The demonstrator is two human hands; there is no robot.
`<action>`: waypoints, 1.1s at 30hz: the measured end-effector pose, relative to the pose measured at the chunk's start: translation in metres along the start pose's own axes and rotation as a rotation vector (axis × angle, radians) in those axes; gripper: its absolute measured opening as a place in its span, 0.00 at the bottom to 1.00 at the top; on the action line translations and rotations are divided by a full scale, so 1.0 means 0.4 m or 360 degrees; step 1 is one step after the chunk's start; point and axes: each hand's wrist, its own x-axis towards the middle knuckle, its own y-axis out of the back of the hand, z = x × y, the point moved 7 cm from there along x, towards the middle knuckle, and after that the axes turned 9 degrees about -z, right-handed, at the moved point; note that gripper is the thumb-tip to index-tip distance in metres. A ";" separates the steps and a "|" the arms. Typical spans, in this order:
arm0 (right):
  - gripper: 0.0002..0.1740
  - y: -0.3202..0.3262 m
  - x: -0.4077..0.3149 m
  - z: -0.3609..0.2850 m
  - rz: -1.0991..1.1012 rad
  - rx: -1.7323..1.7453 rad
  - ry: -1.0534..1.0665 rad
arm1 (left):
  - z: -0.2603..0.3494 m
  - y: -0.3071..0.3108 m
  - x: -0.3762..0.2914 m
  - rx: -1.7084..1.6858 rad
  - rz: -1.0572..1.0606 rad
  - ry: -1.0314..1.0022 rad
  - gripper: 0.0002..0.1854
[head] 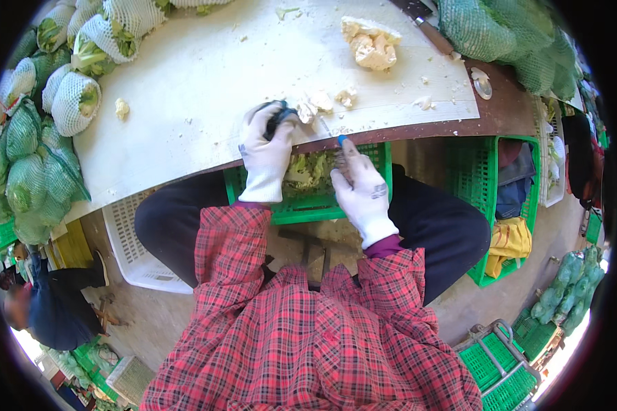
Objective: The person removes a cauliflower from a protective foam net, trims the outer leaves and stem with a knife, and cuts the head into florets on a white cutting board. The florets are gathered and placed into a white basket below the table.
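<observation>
My left hand [267, 138], in a white knit glove, is closed on a dark cloth or net [277, 119] at the near edge of the white tabletop. Just right of it lie cauliflower pieces [313, 105]. My right hand [360, 185], gloved the same way, grips a small knife by its handle; the thin blade [326, 126] points up and left towards the pieces, and a blue tip shows at the index finger. Farther back sits a larger piece of cauliflower [373, 46]. A green crate [308, 213] with leaf trimmings [308, 172] stands below, between my knees.
Netted cauliflowers [77, 103] are heaped at the table's left, and more in green nets [493, 31] at the back right. A wooden-handled knife [434, 36] lies there too. A green crate with cloths [514, 210] stands right, a white crate [128, 246] left. Another person [56, 303] is far left.
</observation>
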 end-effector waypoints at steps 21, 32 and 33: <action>0.34 0.136 0.005 0.122 0.0512 0.1295 -0.0575 | 0.176 -0.013 0.387 0.1651 -0.0112 -0.0373 0.41; 0.32 0.158 0.096 0.061 0.0524 0.0664 -0.0252 | 0.133 -0.215 0.258 -0.0264 -0.1002 0.0344 0.29; 0.32 0.157 0.086 0.052 0.0602 0.0753 -0.0171 | 0.127 -0.190 0.232 -0.0237 -0.0951 0.0225 0.28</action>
